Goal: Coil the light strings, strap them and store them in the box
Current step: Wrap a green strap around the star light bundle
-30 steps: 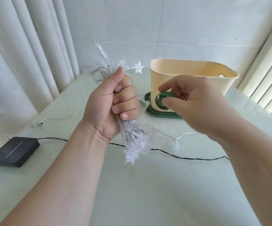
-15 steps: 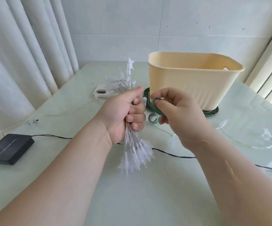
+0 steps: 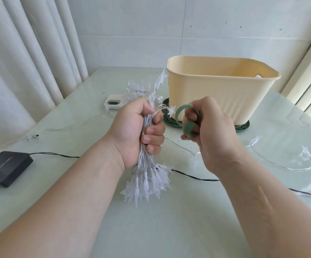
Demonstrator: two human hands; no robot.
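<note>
1. The left hand holds the coiled light string upright above the table, fingers clamped around the middle of the bundle
2. The right hand sits just beside it, fingers curled and pinching a green strap that loops toward the bundle
3. The cream box stands behind both hands, resting on further green straps
4. A loose length of string lies on the table at the right; a black cable runs to the solar panel at the left
</note>
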